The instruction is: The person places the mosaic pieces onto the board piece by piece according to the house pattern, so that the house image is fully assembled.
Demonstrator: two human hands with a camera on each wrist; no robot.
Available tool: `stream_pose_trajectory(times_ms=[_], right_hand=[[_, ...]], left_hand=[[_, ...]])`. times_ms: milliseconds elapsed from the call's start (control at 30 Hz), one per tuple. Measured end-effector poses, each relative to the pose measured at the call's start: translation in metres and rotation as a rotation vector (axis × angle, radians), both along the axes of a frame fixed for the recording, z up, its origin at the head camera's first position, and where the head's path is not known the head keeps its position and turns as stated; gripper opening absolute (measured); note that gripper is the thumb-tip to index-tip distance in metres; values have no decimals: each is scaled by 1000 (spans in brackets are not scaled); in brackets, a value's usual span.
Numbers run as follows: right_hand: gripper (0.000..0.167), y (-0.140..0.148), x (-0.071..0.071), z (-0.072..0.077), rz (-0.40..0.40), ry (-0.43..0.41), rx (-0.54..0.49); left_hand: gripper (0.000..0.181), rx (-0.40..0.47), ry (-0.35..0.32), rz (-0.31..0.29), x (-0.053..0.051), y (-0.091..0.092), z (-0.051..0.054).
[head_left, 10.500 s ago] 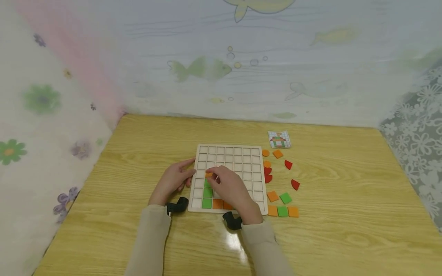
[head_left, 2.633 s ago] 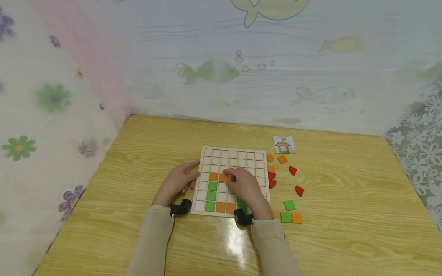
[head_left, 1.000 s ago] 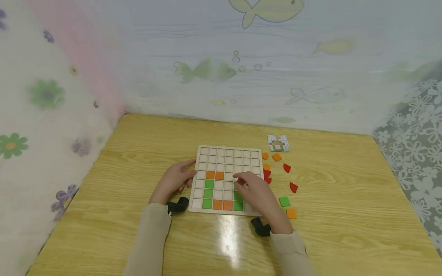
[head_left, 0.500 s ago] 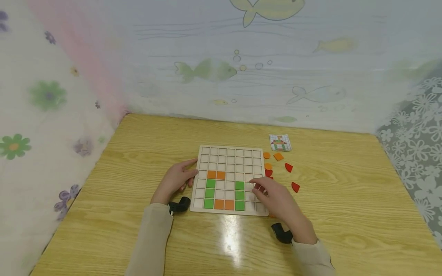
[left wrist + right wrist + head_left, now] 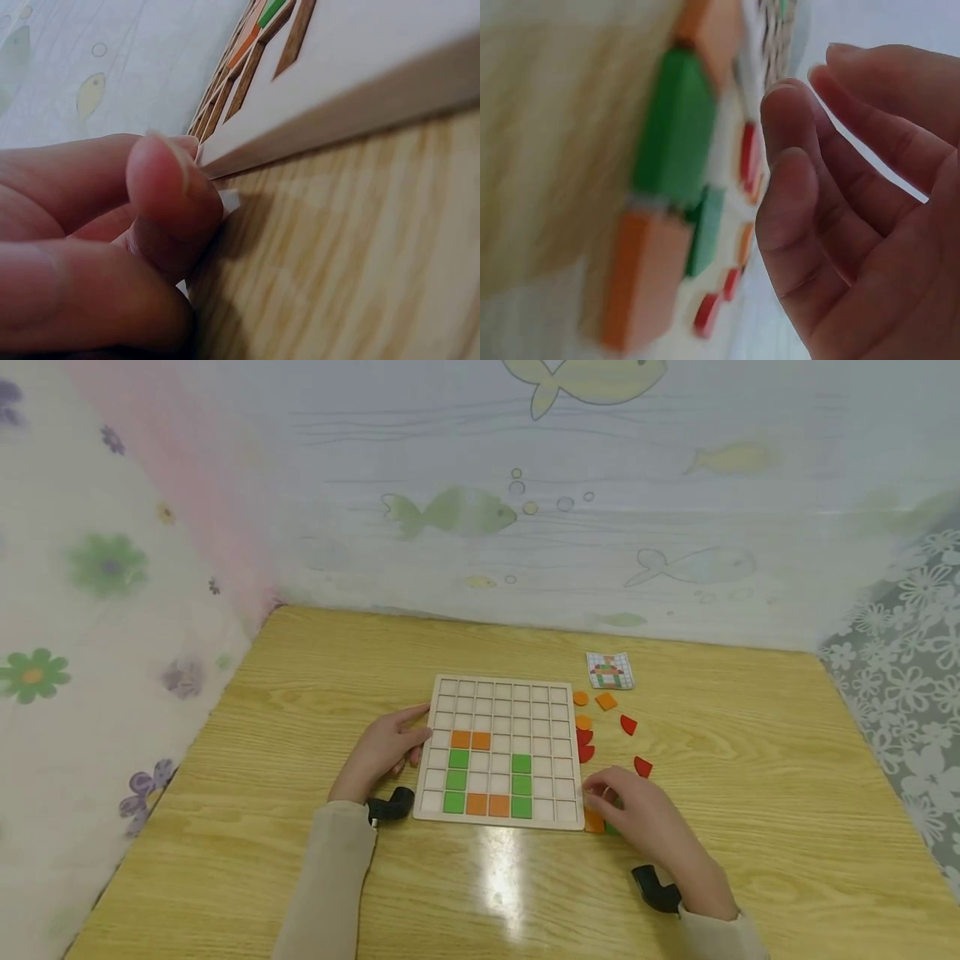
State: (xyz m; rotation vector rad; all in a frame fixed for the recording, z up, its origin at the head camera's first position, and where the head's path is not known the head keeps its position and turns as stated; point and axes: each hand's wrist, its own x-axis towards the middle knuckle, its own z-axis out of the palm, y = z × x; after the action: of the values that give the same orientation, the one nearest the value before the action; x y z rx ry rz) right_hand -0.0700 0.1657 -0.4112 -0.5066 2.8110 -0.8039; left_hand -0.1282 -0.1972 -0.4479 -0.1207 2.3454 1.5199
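Note:
In the head view a square wooden grid board lies on the table. Several green tiles fill two columns on it, with two orange tiles between their lower ends and two more in a row at upper left. My left hand rests on the table, its fingertips touching the board's left edge. Off the lower right corner hovers my right hand, fingers loosely bent with nothing between them. Beneath it lie loose tiles, partly covered; the right wrist view shows a green tile and an orange tile there.
A small printed pattern card lies beyond the board's upper right corner. Along the right side are orange round pieces, an orange square and red quarter-circle pieces. A patterned wall borders the table's far edge.
The second upper orange tile, earlier at my right fingertips, now sits in the grid. My right hand has moved off the board to the right, over the loose tiles. The left hand stays put.

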Motion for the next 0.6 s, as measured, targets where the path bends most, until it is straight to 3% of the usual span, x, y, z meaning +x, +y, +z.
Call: stream_pose_trajectory(times_ms=[267,600], right_hand=[[19,15,3,-5,25,5,7],[23,16,6,-12,63,-102,-26]], left_hand=[[44,-12,1,6,-2,2,0],[45,-41,-3,-7,-3,0,-1]])
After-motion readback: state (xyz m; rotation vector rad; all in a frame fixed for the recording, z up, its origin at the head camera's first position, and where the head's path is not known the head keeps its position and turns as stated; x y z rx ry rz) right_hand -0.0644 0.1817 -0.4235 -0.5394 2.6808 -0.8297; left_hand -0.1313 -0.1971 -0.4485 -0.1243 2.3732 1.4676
